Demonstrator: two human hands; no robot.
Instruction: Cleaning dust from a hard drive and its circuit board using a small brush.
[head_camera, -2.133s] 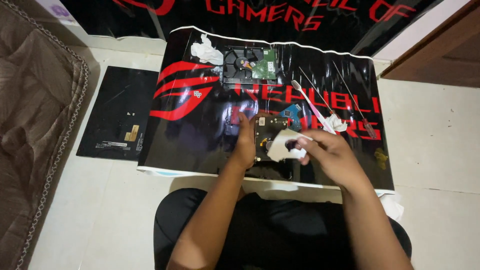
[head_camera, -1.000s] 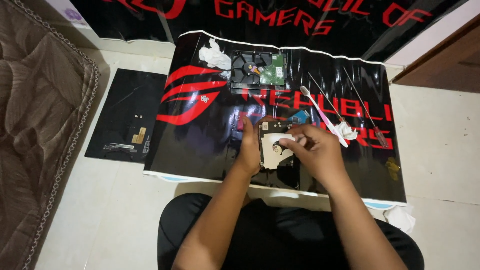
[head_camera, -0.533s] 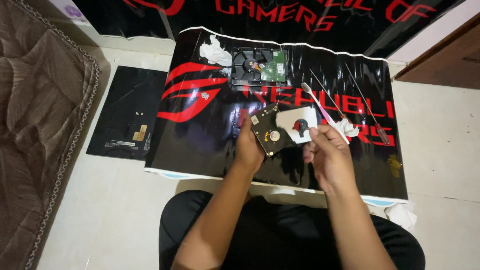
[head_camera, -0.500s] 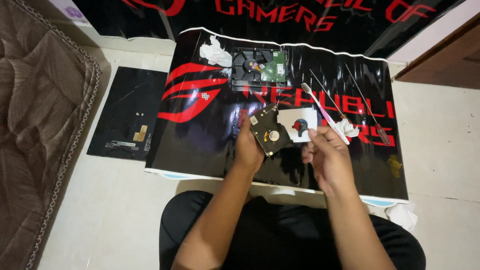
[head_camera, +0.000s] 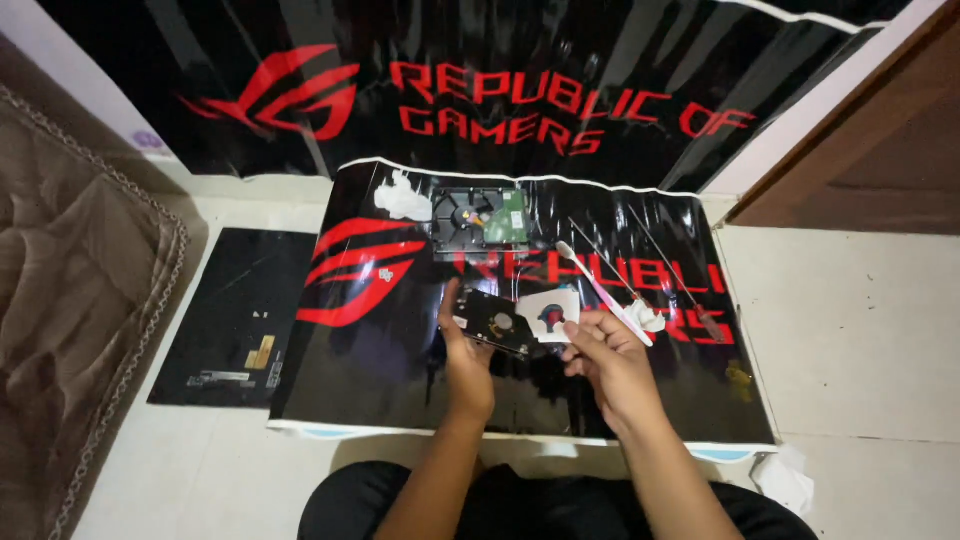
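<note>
My left hand grips a small dark hard drive, tilted up above a glossy black-and-red mat. Just to its right, my right hand pinches a white paper-like piece with a dark spot, held against the drive's right edge. Both hands hover over the near middle of the mat. A second, larger hard drive with a green circuit board lies flat at the mat's far side.
A crumpled white tissue lies left of the larger drive. A white-and-pink toothbrush and thin screwdrivers lie right of my hands. A black panel rests on the floor at left, brown bedding beyond it, another tissue at the near right.
The view tilted up, showing the back banner. The small drive was lifted off the mat and tilted; the white piece came away to its right in my right hand.
</note>
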